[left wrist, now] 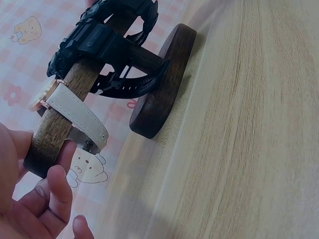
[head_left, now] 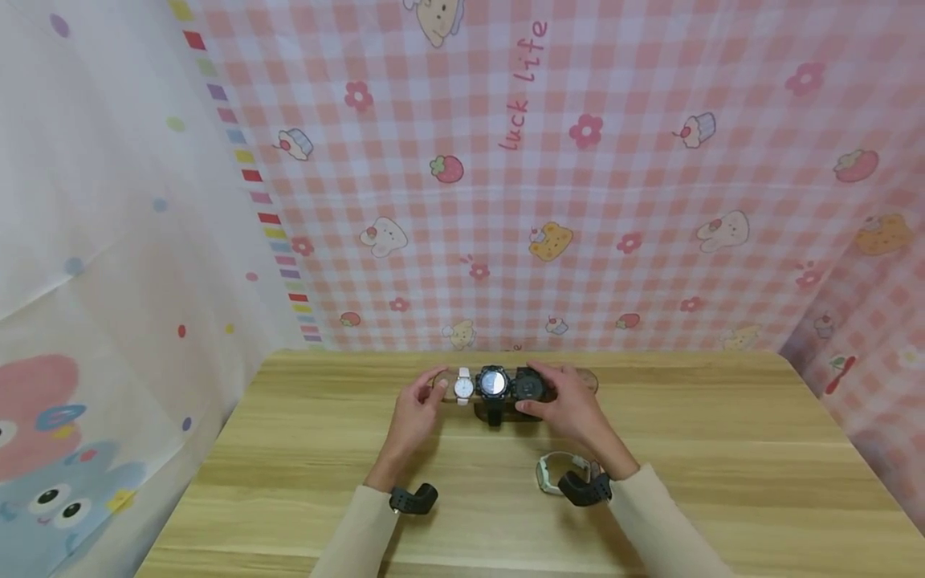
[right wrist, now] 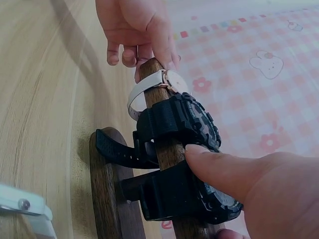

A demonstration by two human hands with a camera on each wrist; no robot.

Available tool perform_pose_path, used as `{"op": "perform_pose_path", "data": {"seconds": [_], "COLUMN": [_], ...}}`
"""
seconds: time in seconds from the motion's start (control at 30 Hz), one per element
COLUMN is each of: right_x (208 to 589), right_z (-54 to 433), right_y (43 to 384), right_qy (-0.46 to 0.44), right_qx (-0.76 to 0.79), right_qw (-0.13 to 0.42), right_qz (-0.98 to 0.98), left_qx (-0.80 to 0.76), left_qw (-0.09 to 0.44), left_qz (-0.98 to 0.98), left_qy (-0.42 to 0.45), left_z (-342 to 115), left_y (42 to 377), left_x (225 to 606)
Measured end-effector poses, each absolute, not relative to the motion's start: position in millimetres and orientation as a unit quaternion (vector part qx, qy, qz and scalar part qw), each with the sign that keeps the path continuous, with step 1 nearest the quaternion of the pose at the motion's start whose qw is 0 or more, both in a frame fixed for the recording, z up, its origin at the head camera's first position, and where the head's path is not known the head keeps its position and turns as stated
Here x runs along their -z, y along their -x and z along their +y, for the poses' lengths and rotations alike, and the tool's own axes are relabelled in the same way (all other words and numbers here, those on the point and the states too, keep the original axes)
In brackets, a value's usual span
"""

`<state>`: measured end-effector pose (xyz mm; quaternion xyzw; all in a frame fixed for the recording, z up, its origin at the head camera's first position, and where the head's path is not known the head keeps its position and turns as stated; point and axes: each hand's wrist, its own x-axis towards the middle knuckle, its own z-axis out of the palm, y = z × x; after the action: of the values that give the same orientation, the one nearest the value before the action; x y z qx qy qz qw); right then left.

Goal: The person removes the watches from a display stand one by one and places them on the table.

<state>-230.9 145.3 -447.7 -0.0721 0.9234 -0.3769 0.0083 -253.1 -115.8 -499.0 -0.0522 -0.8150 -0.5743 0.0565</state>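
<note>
A dark wooden watch stand [left wrist: 172, 74] holds several watches on its crossbar. My left hand [head_left: 416, 409] pinches the bar's left end between thumb and fingers. Beside it is a small watch with a white strap [left wrist: 77, 112] and a rose-gold case. A chunky black watch [head_left: 495, 384] sits mid-bar, its strap end hanging down. My right hand [head_left: 571, 401] grips a second black watch [right wrist: 172, 194] to the right of it. The thumb lies at that watch's edge, between the two black watches; most of the right fingers are hidden in the right wrist view.
A pale watch with a looped strap [head_left: 543, 478] rests on the wooden table [head_left: 325, 457], close to my right wrist. Black cameras are strapped on both wrists. Behind the table's back edge hangs a pink checked cloth [head_left: 506, 201].
</note>
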Motion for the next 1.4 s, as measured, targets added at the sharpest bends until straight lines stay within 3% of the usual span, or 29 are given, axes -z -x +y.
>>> {"op": "perform_pose_path", "data": {"seconds": [1.4], "right_x": [453], "right_z": [156], "right_y": [233], "right_qy": [0.066], "right_qx": [0.421], "right_qw": [-0.044], "right_qz": [0.903], "left_qx": [0.569], "left_qw": [0.057], "left_qz": [-0.819], "left_qy": [0.054], "left_z": [-116], "left_y": [253], "left_x": [498]}}
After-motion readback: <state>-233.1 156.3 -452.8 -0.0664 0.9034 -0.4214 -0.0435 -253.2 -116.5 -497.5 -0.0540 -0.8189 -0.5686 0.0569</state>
